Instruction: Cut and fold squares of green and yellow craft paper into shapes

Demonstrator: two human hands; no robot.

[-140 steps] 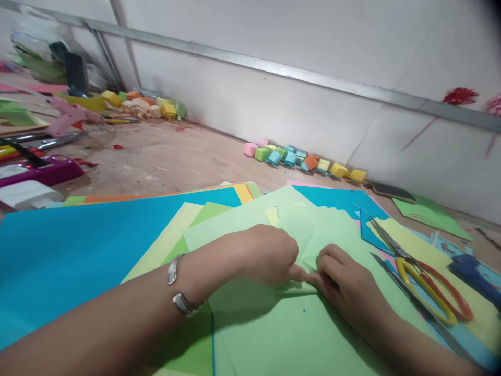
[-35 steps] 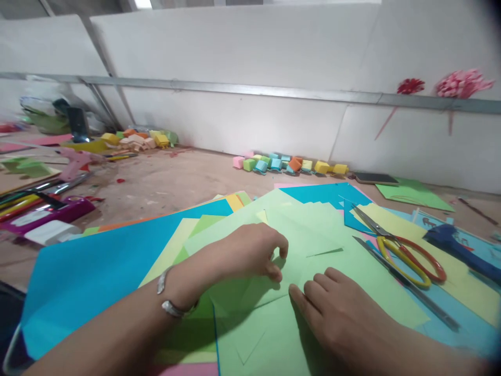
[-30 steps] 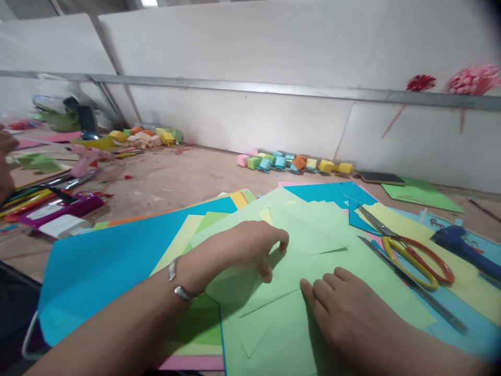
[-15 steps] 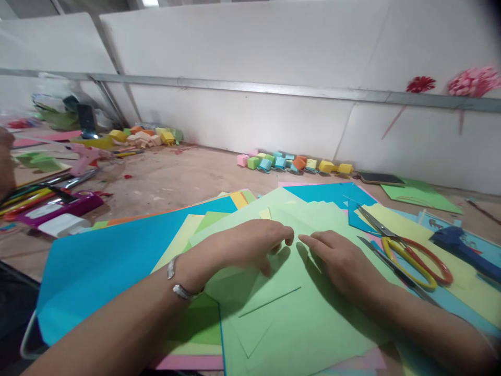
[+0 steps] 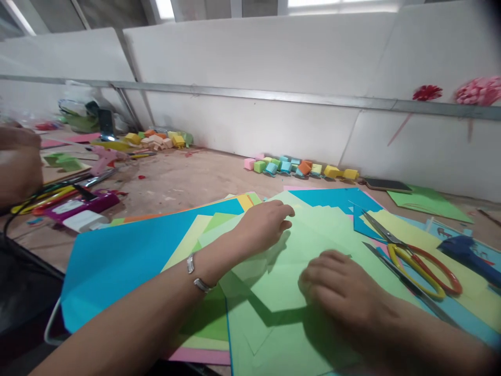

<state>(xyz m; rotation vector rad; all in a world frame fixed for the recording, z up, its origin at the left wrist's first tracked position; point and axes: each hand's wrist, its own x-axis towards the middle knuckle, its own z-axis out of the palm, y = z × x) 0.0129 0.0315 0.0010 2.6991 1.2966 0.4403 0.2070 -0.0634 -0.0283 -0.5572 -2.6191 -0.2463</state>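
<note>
My left hand [image 5: 266,224], with a silver open bracelet [image 5: 195,274] at the wrist, is over the upper part of a light green paper sheet [image 5: 313,224]. Its fingers are bent and apart, with nothing between them. Lower and to the right, my right hand [image 5: 340,287] has its fingers curled together at the edge of the light green paper; its fingertips are hidden, and I cannot make out what they hold. The paper's lower edge is raised and casts a shadow on the green sheet [image 5: 282,344] beneath.
Blue paper [image 5: 133,266] spreads at the left. Scissors [image 5: 415,261] and a dark blue glue gun [image 5: 469,256] lie at the right. Small paper cubes [image 5: 285,167] line the wall. Another person's hand [image 5: 19,164] is at the far left, near a purple device [image 5: 82,203].
My left hand has moved up and away from me. My right hand has come nearer and its fingers have curled. The light green sheet's lower edge is now lifted. The view has shifted slightly.
</note>
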